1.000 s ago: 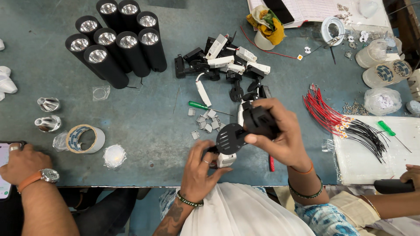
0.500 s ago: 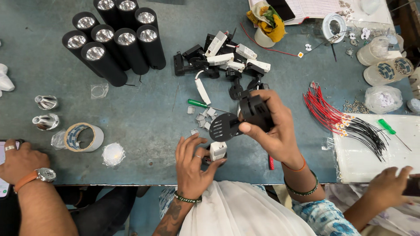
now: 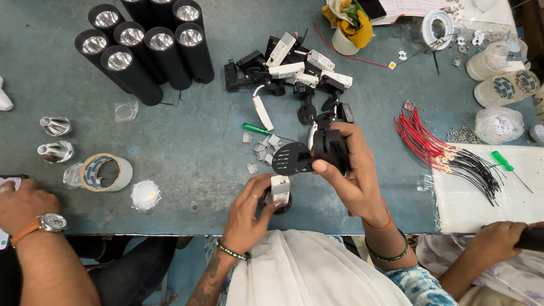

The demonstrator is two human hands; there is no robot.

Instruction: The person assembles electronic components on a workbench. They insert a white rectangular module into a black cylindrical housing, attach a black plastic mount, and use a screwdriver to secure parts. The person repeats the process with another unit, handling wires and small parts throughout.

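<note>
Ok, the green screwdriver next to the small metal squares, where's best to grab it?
Take the green screwdriver by its green handle, the thick end at the left. Come from above and the left: bare table lies there, while the thin shaft points right into the metal squares.

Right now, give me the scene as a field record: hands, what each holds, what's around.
left hand: grips a white block set on a black part, low on the table
right hand: holds a black fixture with a round perforated disc, raised over the table
nearby: green screwdriver, small clear squares, pile of black and white parts
far left: black tubes, tape roll
right: red and black wires
others: a watch-wearing hand at left, another hand at right
</note>
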